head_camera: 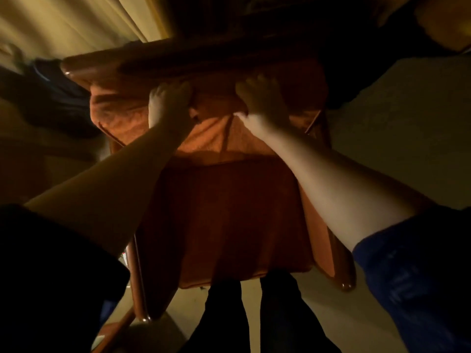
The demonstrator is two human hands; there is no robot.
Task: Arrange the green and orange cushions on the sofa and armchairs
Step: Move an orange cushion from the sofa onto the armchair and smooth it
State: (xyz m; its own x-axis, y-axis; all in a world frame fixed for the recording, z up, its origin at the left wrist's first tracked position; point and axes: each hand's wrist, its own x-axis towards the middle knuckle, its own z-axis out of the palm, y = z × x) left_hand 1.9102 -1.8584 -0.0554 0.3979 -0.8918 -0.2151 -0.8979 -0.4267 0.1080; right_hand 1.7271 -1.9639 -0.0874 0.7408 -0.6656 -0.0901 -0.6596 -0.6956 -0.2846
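I look down on an armchair with wooden arms (341, 266) in dim light. An orange seat cushion (229, 220) lies on its seat. Behind it an orange back cushion (119, 115) leans against the chair's wooden top rail (102, 67). My left hand (168, 103) is closed on the back cushion's upper edge near the middle. My right hand (262, 98) grips the same upper edge a little to the right. Both forearms reach over the seat. No green cushion shows in this view.
Pale curtains (63, 24) hang at the upper left. A dark shape (56, 103) lies left of the chair. Pale floor (397, 128) spreads to the right. My legs (254, 314) stand at the chair's front edge.
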